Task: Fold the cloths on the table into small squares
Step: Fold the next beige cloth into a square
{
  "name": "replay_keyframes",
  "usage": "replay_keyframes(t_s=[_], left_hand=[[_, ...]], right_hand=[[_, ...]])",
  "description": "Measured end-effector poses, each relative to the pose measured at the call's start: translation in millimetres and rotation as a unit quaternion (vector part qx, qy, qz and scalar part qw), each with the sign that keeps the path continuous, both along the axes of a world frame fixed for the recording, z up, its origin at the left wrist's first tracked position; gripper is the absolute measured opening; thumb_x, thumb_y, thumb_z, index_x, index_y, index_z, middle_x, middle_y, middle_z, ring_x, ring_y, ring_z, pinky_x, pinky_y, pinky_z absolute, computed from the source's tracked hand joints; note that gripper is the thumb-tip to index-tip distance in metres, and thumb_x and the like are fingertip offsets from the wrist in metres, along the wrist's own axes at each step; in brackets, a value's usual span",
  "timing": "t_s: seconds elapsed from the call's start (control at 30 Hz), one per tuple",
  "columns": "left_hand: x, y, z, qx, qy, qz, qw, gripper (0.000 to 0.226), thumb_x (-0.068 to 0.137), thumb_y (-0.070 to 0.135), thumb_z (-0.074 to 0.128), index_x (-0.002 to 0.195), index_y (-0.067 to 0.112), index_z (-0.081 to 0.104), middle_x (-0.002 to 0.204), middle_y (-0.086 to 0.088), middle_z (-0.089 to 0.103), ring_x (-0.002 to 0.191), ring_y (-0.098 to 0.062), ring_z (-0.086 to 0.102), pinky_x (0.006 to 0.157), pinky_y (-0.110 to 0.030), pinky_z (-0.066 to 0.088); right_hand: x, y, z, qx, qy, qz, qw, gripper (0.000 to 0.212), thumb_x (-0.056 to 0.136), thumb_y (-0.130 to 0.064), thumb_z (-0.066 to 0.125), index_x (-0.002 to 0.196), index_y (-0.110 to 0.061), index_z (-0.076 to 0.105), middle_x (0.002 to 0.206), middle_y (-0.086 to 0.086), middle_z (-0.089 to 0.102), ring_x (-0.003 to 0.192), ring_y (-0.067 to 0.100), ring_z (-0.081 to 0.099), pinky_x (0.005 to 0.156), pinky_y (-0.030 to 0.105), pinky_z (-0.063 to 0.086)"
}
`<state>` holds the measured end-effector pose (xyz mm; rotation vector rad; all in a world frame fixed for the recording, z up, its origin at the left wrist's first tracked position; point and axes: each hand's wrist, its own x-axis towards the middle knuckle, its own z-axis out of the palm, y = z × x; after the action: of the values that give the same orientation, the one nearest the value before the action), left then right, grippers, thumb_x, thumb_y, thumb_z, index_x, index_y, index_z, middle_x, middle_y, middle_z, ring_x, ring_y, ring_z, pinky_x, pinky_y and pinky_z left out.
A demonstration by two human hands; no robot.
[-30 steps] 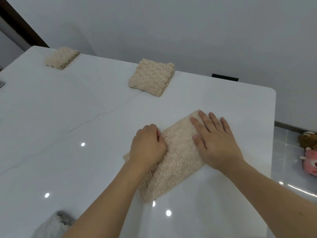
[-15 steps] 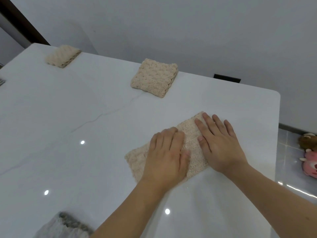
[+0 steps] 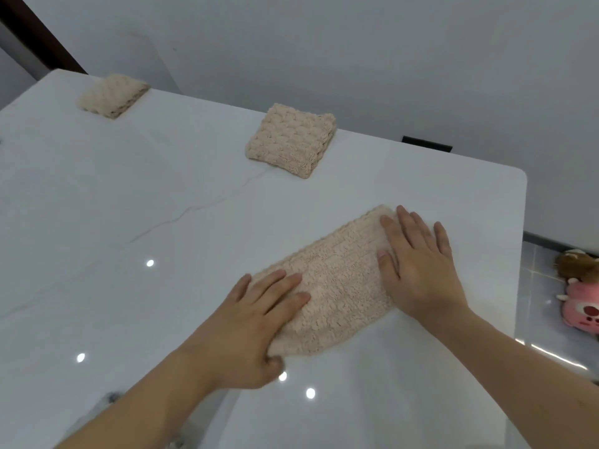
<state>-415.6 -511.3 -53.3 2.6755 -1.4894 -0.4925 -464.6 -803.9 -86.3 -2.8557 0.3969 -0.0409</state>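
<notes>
**A:** What takes up most of the view?

**B:** A large white table (image 3: 162, 205) with a glossy top, faint grey veins and small bright reflections of ceiling lights. Its far right corner is rounded. Behind it stands a plain pale grey wall (image 3: 356, 53), with a dark wooden strip at the upper left.

**A:** And the cloth being worked on?

**B:** A beige, nubbly cloth (image 3: 337, 286) lies flat on the table's near right part, folded into a long strip that runs diagonally from near left to far right. Its surface looks fluffy, with rows of knitted ridges.

**A:** Where are the hands?

**B:** The left hand (image 3: 252, 325) lies on the strip's near end, fingers straight and spread on top, thumb tucked at the cloth's near edge. The right hand (image 3: 418, 270) rests flat on the far end, fingers straight and slightly apart, palm down. Neither pinches the fabric; both press on it.

**A:** Any other cloths?

**B:** Two. A folded square cloth (image 3: 291, 140) sits near the table's far edge, middle. A second folded cloth (image 3: 111, 95) sits at the far left corner, well apart from it.

**A:** Anything smaller?

**B:** On the tiled floor to the right, a pink plush toy (image 3: 583, 311) lies just beside a brown plush toy (image 3: 577, 264). A grey fuzzy thing (image 3: 108, 400) peeks out at the near edge, partly hidden by the left forearm.
</notes>
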Motion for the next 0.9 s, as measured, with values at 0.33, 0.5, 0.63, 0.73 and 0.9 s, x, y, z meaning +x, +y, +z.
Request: replay_keyframes(t_s=[0.33, 0.5, 0.63, 0.73, 0.9], left_hand=[[40, -32, 41, -0.011, -0.015, -0.067, 0.998, 0.033, 0.069, 0.021, 0.034, 0.083, 0.025, 0.065, 0.075, 0.009, 0.061, 0.065, -0.015, 0.056, 0.069, -0.031, 0.048], [47, -74, 83, 0.112, 0.136, 0.027, 0.984, 0.009, 0.084, 0.027, 0.050, 0.077, 0.022, 0.051, 0.063, 0.006, 0.050, 0.056, -0.010, 0.045, 0.058, -0.027, 0.039], [70, -106, 77, 0.073, 0.205, 0.111, 0.970, 0.007, 0.088, 0.033, 0.059, 0.094, 0.030, 0.060, 0.087, 0.015, 0.057, 0.078, -0.005, 0.055, 0.063, -0.026, 0.042], [80, -117, 59, -0.025, 0.233, 0.159, 0.959, 0.011, 0.090, 0.032, 0.062, 0.099, 0.029, 0.069, 0.091, 0.017, 0.062, 0.079, 0.001, 0.058, 0.068, -0.018, 0.046], [84, -126, 34, -0.179, 0.288, 0.229, 0.913, 0.004, 0.086, 0.031, 0.072, 0.088, 0.028, 0.073, 0.087, 0.012, 0.070, 0.081, 0.000, 0.064, 0.076, -0.020, 0.051]], right_hand=[[-3, 4, -1, -0.014, -0.136, -0.103, 0.985, 0.025, 0.086, -0.025, 0.046, 0.105, -0.011, 0.052, 0.108, 0.007, 0.053, 0.096, 0.030, 0.046, 0.084, 0.042, 0.035], [-3, 1, -3, 0.028, -0.149, -0.055, 0.987, 0.015, 0.090, -0.023, 0.036, 0.088, -0.015, 0.048, 0.097, 0.001, 0.049, 0.086, 0.022, 0.041, 0.079, 0.035, 0.033], [-5, -1, -2, 0.069, -0.174, -0.037, 0.982, 0.031, 0.096, -0.030, 0.026, 0.087, -0.016, 0.053, 0.096, -0.002, 0.053, 0.087, 0.022, 0.043, 0.078, 0.031, 0.028], [-6, -3, -1, 0.083, -0.182, -0.005, 0.980, 0.044, 0.099, -0.039, 0.018, 0.084, -0.019, 0.054, 0.094, -0.005, 0.054, 0.087, 0.023, 0.047, 0.078, 0.034, 0.032], [-5, -6, -1, 0.098, -0.170, 0.031, 0.980, 0.051, 0.096, -0.056, 0.023, 0.090, -0.021, 0.060, 0.099, -0.007, 0.057, 0.092, 0.018, 0.050, 0.081, 0.034, 0.035]])
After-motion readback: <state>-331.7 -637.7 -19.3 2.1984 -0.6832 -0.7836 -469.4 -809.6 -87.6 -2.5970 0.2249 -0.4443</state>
